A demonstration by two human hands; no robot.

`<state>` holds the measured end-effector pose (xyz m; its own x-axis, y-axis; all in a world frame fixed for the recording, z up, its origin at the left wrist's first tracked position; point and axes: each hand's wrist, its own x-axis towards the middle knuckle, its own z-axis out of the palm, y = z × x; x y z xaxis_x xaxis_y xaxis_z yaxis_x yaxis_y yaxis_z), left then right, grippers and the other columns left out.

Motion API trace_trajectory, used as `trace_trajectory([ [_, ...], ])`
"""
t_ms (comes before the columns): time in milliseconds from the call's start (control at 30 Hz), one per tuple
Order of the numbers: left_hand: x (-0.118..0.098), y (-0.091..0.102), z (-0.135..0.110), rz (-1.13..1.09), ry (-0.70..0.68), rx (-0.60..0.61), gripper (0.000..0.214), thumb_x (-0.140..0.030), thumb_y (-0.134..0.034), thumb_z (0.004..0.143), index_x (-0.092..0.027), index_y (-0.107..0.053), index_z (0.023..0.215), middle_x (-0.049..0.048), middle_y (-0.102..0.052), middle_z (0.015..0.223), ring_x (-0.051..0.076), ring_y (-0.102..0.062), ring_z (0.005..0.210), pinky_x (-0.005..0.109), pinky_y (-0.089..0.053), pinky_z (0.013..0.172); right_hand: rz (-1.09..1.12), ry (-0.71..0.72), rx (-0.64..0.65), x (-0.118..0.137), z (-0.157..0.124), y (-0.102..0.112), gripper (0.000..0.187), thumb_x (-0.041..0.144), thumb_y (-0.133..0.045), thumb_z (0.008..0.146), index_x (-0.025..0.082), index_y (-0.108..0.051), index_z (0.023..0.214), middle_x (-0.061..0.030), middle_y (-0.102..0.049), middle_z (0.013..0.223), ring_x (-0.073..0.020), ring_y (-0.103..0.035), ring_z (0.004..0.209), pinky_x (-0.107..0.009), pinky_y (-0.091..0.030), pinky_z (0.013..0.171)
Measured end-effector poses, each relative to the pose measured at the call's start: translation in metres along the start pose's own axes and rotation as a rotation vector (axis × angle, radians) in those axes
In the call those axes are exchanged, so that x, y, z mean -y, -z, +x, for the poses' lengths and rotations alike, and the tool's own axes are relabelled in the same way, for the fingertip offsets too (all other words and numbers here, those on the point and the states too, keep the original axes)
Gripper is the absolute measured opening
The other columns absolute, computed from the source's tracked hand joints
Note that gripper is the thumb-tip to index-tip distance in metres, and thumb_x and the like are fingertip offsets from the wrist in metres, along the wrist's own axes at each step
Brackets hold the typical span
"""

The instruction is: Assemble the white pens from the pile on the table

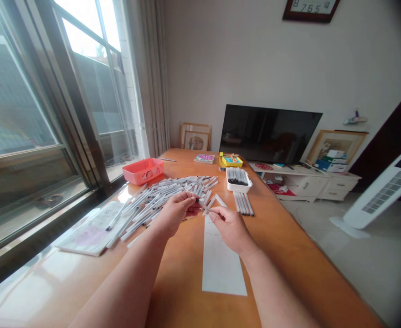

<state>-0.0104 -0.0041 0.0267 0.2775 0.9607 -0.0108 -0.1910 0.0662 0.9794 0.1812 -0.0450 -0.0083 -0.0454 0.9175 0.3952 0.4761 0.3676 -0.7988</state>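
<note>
Between my two hands is a pen [205, 207] with a pale barrel and a dark end. My left hand [180, 209] pinches its dark end, perhaps a cap, and my right hand [229, 225] pinches the pale barrel. Below my right hand lies a long white paper strip [223, 269], partly covered by that hand. A loose heap of similar pens [166, 191] spreads beyond and left of my left hand. Several pens [244, 204] lie side by side in a row to the right, just in front of a white box [239, 187] filled with more pens.
A red plastic basket [141, 173] stands behind the heap. At left, a notebook [91, 232] lies under some pens. Farther back on the wooden table [180, 291] are a purple booklet [204, 158] and a yellow box [231, 160]. The window is on the left.
</note>
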Motion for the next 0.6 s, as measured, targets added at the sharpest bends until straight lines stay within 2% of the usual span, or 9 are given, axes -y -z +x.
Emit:
trace_trajectory([
  [267,0.0038,-0.0027,0.0009,-0.041,-0.006,-0.002,0.034,-0.042,-0.081,0.073,-0.016,-0.066,0.087,0.0050,-0.071,0.079,0.014,-0.066,0.075,0.029,-0.051,0.079,0.000,0.007,-0.011,0.0024,-0.0007,0.0018,0.027,0.040,-0.054,0.092,0.022,-0.074,0.096,-0.0035,-0.063,0.074,-0.0182,-0.054,0.068,-0.027,-0.039,0.060],
  [467,0.0035,-0.0020,0.0013,-0.062,-0.044,0.047,0.031,-0.040,-0.081,0.075,-0.016,-0.067,0.089,0.0073,-0.074,0.090,0.015,-0.067,0.079,0.030,-0.051,0.082,0.210,-0.139,0.083,0.0031,-0.0001,0.0035,0.034,0.047,-0.052,0.094,0.019,-0.071,0.093,-0.0028,-0.062,0.072,-0.0189,-0.055,0.068,-0.030,-0.041,0.064],
  [600,0.0023,-0.0019,0.0010,-0.050,-0.072,0.077,0.031,-0.041,-0.079,0.077,-0.016,-0.068,0.090,0.0084,-0.074,0.094,0.017,-0.068,0.082,0.030,-0.051,0.083,0.310,-0.179,0.122,0.0064,-0.0013,0.0040,0.036,0.050,-0.051,0.095,0.019,-0.070,0.089,-0.0033,-0.062,0.074,-0.0195,-0.056,0.073,-0.031,-0.042,0.068],
])
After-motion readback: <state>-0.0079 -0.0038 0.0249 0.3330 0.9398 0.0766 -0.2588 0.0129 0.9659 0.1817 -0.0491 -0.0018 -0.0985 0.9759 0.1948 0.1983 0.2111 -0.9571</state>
